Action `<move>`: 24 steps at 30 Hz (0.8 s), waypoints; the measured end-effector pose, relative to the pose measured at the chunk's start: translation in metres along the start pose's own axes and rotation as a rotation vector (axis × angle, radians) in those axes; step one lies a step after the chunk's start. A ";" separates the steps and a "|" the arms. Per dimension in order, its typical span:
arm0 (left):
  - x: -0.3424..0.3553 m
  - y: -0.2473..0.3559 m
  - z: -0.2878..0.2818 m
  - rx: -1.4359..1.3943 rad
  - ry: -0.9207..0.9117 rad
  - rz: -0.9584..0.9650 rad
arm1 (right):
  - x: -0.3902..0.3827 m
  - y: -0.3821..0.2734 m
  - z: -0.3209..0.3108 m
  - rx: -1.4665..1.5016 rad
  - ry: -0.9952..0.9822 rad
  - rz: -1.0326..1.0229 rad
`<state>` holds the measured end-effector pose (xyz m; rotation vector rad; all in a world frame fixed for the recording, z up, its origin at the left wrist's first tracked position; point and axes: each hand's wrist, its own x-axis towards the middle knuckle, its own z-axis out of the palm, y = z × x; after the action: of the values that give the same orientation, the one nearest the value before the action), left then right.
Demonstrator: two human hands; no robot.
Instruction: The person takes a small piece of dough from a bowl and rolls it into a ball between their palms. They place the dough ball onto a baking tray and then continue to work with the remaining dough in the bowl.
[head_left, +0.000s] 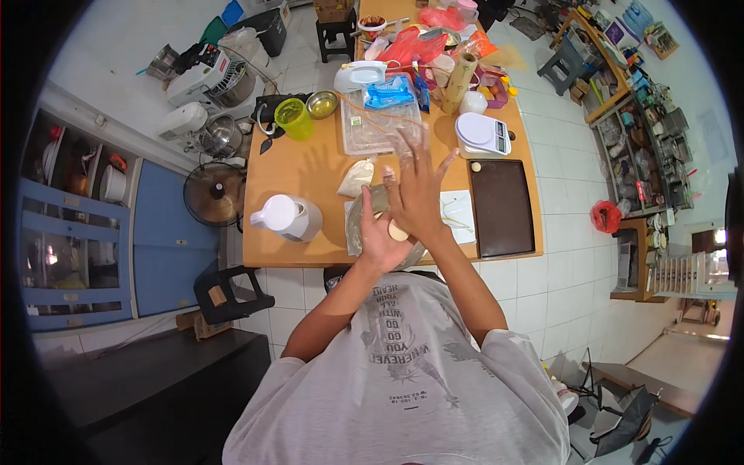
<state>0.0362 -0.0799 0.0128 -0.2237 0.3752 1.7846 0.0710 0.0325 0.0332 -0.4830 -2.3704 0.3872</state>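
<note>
My left hand (381,242), palm up with its fingers extended, holds a pale round piece of dough (398,230) over a metal bowl (359,217). My right hand (415,198) is just above and beside it with spread fingers, the tips whitened; whether it touches the dough I cannot tell. Paper sheets (457,215) lie partly under the bowl. A bag of pale powder (355,178) sits behind the bowl. At the right a dark baking tray (501,217) has one small dough ball (476,167) in its far left corner.
On the wooden table (267,178) are a white pitcher (298,221), yellow-green container (292,120), plastic box (364,132), white scale (482,133) and piled bags (411,50). A fan (203,194) and stool (229,298) stand left; a shelving rack (635,139) is at right.
</note>
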 end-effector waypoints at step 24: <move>0.008 0.031 0.026 -0.031 -0.345 0.117 | -0.067 -0.009 -0.044 0.162 -0.330 -0.045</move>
<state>0.0055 -0.0698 0.0381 0.0870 0.1156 1.9030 0.1449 0.0014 0.0313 -0.3075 -2.6316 0.6764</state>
